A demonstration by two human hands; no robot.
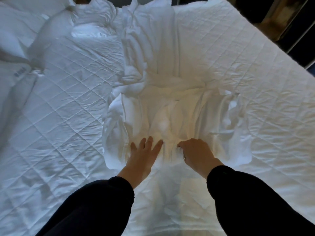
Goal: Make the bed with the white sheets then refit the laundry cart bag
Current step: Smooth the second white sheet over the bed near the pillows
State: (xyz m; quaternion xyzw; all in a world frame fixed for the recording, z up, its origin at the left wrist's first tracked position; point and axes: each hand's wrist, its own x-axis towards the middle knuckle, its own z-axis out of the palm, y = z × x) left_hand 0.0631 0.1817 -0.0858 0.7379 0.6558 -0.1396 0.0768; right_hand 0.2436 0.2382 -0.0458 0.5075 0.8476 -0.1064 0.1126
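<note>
Bunched sheet (170, 92) on quilted bed (64, 92)

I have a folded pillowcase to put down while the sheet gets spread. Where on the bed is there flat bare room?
Two open patches of quilted mattress pad: a wide one left of the bunched white sheet, below the pillows, and another right of the sheet toward the far right corner. The middle is crowded: the left hand and right hand work the sheet there.

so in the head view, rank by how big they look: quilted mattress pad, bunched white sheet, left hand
1. quilted white mattress pad
2. bunched white sheet
3. left hand, smallest though nearest the camera
</note>
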